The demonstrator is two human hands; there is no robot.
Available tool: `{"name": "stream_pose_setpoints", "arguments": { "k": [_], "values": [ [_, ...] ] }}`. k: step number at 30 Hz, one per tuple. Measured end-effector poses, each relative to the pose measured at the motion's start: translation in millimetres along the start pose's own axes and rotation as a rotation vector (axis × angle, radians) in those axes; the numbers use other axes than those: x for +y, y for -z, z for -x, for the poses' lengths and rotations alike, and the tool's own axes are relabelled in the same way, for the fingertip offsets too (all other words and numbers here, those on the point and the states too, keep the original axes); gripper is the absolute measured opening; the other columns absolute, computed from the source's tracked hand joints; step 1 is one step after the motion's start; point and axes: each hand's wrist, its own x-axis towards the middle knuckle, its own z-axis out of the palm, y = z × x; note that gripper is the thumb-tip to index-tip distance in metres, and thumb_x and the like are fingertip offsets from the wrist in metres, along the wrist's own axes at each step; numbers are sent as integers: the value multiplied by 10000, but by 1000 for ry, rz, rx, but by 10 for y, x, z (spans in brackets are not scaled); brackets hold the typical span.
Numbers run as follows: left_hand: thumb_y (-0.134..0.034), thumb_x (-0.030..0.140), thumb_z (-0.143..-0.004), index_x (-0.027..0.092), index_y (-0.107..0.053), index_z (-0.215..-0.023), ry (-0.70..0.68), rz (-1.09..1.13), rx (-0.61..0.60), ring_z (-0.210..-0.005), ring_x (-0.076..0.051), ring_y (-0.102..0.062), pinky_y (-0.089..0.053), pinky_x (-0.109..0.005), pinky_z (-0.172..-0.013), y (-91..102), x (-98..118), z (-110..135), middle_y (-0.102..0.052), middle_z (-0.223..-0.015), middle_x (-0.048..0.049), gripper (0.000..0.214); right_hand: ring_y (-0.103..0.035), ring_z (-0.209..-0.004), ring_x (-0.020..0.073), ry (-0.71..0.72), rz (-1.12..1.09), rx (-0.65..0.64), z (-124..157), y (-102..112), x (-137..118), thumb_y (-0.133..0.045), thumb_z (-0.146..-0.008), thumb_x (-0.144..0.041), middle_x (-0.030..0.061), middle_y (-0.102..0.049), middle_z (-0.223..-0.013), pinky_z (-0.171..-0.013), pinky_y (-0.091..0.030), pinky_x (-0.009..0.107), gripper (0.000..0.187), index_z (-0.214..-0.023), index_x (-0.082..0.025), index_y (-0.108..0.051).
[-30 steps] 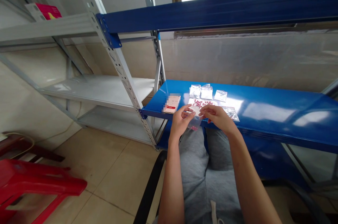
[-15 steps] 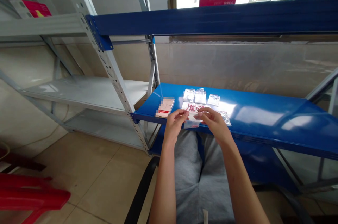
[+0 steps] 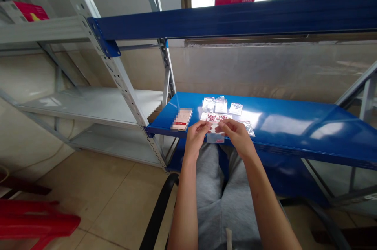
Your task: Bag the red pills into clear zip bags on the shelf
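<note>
A small clear zip bag (image 3: 215, 137) with some red beads at its bottom hangs between my hands at the front edge of the blue shelf. My left hand (image 3: 196, 135) pinches its upper left corner. My right hand (image 3: 235, 134) pinches the upper right corner, fingers closed. Just behind the bag, on the shelf, lies a white sheet or tray (image 3: 204, 116) with many loose red beads (image 3: 216, 118) on it. Part of this white piece is hidden by my fingers.
Several clear plastic bags (image 3: 220, 105) lie behind the beads, and another bag (image 3: 249, 128) is right of my right hand. A box (image 3: 183, 118) with a red label sits on the left of the blue shelf (image 3: 294, 120). A blue beam (image 3: 220, 20) crosses above.
My right hand has come a little closer to my left, and the bag now hangs flatter and straighter between them. The view has shifted slightly.
</note>
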Motion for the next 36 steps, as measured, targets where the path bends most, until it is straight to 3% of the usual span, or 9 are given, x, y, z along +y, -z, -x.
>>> {"name": "stream_pose_setpoints", "arguments": {
  "k": [7,18,28,36],
  "values": [
    [-772,448,-799,167,-750,-874,13,6,38,-769,-165,-646,-479,-263,-729,-21,-50,-19,-722,-814,-44,291,-726,-831,236,-16,-16,-17,-3,92,52,-800,-726,-547,67,-763,-807,-773,-544,352,379,-835,-195,-706],
    [-755,409,-796,164,-744,-828,-14,13,8,-780,-182,-645,-486,-289,-768,-212,-49,16,-707,-772,-38,247,-701,-822,212,58,16,115,21,234,73,-728,-791,-371,45,-751,-791,-751,-498,317,169,-772,-205,-705],
    [-729,441,-827,152,-728,-803,-10,-34,-128,-773,-189,-650,-472,-274,-720,-327,-96,39,-719,-783,-45,289,-674,-816,205,0,30,-57,53,295,37,-723,-800,-474,49,-738,-819,-715,-505,311,278,-835,-202,-674],
    [-760,397,-808,175,-757,-809,-33,-47,-104,-763,-202,-670,-478,-284,-703,-337,-157,23,-737,-759,-38,221,-667,-784,217,15,98,9,65,288,43,-709,-800,-407,46,-740,-796,-662,-510,309,191,-788,-217,-690]
  ]
}}
